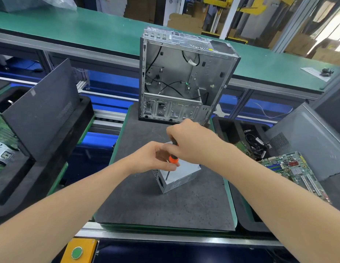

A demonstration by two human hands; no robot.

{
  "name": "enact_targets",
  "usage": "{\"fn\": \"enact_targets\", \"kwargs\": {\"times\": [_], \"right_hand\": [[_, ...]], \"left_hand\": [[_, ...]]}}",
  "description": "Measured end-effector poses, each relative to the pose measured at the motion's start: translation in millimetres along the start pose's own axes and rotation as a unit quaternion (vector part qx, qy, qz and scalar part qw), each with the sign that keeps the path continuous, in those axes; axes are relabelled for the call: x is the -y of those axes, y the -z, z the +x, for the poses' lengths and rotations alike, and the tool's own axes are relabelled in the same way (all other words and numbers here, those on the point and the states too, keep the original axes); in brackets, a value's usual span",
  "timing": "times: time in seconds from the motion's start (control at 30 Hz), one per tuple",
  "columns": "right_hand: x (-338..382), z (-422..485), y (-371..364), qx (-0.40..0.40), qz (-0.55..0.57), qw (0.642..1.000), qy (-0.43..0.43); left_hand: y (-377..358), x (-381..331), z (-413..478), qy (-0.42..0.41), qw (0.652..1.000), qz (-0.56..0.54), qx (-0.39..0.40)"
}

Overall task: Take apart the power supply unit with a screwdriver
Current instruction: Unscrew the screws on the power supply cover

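Electronics workshop, green bench [70, 29], open computer case [184, 73], loose motherboard [290, 168]

The right hand [192, 143] and left hand [153, 158] grip the orange screwdriver [173, 160], tip on the power supply unit [184, 174].

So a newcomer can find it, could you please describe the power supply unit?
On the dark grey mat, an open computer case stands at the far end. Nearer, under the right hand, sits the power supply unit: a small closed silver box with the orange-handled screwdriver on it.
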State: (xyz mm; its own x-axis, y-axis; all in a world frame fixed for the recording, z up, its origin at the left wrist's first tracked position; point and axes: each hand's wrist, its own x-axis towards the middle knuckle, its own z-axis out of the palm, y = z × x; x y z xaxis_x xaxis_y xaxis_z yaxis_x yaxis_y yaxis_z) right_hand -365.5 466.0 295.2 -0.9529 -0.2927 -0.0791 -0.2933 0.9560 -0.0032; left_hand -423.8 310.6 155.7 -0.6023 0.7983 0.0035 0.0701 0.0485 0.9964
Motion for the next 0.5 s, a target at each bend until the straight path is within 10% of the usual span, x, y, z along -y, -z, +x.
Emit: {"fn": "enact_targets", "kwargs": {"times": [0.2,0.5], "right_hand": [[-6,-4,8,0.021,0.088,0.994,0.053],[-11,-4,14,-0.013,0.096,0.994,0.048]], "left_hand": [[7,27,-14,0.021,0.966,0.257,0.015],[0,37,-9,-0.005,0.961,0.274,-0.025]]}}
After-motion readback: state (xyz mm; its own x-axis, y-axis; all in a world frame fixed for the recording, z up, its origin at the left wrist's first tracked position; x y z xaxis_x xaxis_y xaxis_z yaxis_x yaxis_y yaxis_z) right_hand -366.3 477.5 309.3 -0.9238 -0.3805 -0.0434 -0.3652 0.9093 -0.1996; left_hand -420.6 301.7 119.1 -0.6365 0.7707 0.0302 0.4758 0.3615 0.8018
